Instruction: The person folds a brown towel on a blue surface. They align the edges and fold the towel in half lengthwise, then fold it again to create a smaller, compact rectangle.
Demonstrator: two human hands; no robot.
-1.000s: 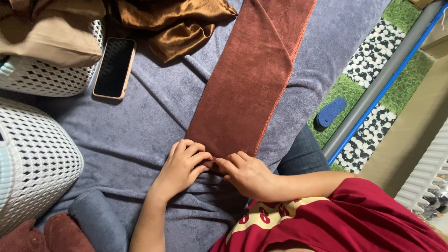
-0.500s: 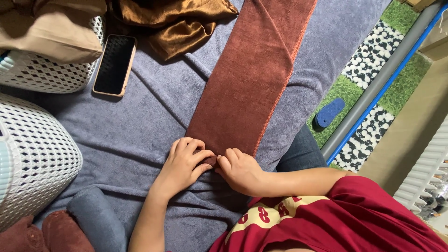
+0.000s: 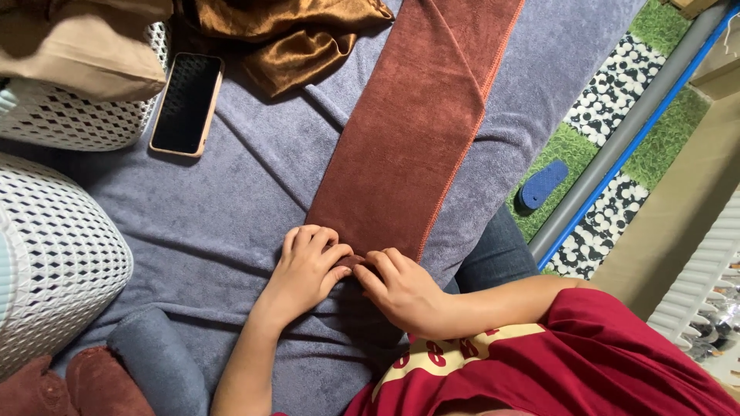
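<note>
Left hand (image 3: 304, 270) and right hand (image 3: 401, 289), fingers curled, pinch the near end of the folded rust-brown towel (image 3: 416, 131), which stretches away from them across the grey blanket (image 3: 231, 216); phone (image 3: 186, 104) beyond the left hand.

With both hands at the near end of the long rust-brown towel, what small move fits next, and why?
Probably roll the near end forward: the left hand and right hand pinch a small tuck in the rust-brown towel, which lies flat in a long folded strip on the grey blanket.
</note>
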